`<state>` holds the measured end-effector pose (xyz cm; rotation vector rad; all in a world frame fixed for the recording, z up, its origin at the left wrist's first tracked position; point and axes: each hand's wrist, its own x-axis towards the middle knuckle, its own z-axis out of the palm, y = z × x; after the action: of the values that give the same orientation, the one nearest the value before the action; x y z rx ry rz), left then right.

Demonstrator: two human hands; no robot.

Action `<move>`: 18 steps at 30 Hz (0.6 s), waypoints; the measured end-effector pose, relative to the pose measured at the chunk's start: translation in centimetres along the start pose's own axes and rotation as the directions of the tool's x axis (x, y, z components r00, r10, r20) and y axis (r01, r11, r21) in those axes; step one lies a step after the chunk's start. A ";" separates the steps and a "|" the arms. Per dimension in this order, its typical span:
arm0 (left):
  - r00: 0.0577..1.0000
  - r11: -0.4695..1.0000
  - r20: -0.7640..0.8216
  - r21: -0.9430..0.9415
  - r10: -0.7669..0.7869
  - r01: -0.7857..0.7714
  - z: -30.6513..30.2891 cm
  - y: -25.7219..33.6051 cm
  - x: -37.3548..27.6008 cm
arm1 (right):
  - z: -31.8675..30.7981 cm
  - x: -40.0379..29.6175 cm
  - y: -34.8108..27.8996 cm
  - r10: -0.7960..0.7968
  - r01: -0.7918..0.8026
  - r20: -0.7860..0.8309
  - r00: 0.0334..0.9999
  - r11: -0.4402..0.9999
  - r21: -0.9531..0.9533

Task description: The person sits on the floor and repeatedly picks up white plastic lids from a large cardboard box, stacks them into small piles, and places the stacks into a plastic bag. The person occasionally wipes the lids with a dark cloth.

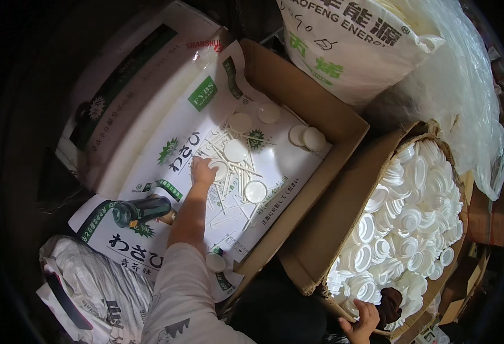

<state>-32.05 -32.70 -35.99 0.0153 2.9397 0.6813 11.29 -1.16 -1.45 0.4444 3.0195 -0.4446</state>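
Observation:
My left hand (205, 170) reaches over a printed plastic sheet (179, 142) lining a cardboard box. Its fingertips touch the left edge of a white round cap (221, 170); whether they grip it is unclear. Thin white plastic sticks (245, 174) lie scattered around and under several round caps, including one (235, 150) above the hand and another (255, 191) to its right. At the lower right, my right hand (362, 322) has its fingers apart beside the near rim of a carton filled with translucent white plastic caps (406, 219). A dark brown cloth (390, 304) lies next to it.
A dark bottle-shaped object (142, 210) lies on the sheet left of my forearm. The box's cardboard wall (303, 193) rises at its right. Large printed sacks stand at the top (342, 47) and lower left (93, 279). Clear plastic film (462, 94) hangs beyond the carton.

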 end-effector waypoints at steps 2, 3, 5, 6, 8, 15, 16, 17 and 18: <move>0.999 0.995 -0.034 -0.095 0.026 -0.029 0.5 -1.6 0.0 | 0.0 0.1 0.2 -0.015 0.015 0.003 1.000 1.000 0.004; 0.998 0.988 -0.045 -0.147 0.047 -0.053 0.4 -1.0 0.0 | 0.1 0.0 0.2 -0.003 0.003 0.008 1.000 1.000 -0.002; 0.999 0.940 -0.035 -0.341 0.025 -0.035 -0.1 0.4 0.6 | 0.1 -0.1 0.2 0.019 -0.019 0.013 1.000 1.000 -0.008; 0.999 0.906 -0.022 -0.420 0.037 -0.043 -0.3 0.7 0.9 | 0.1 -0.1 0.2 0.022 -0.022 0.014 1.000 1.000 -0.004; 0.997 0.789 -0.017 -0.611 0.070 -0.066 0.2 2.1 2.0 | 0.1 0.1 0.2 0.027 -0.027 0.010 1.000 1.000 0.000; 0.995 0.977 0.097 -0.208 -0.025 0.045 5.1 6.4 4.6 | -0.1 0.1 0.0 0.094 -0.094 0.012 0.995 0.996 -0.010; 0.970 0.906 0.220 -0.382 -0.100 0.180 5.5 5.8 5.1 | -0.1 0.1 -0.1 0.101 -0.101 0.017 0.995 0.995 -0.003; 0.924 0.789 0.352 -0.522 -0.146 0.324 6.0 5.4 5.5 | -0.3 0.2 -0.1 0.077 -0.077 0.005 0.997 0.997 -0.004; 0.927 0.825 0.350 -0.478 -0.134 0.300 5.9 5.8 5.5 | -0.5 0.6 -0.3 0.055 -0.055 -0.009 0.998 0.998 -0.004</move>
<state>-36.87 -24.74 -39.32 -0.2459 2.3250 1.2881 10.62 -1.17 -0.94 0.5299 3.0076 -0.4334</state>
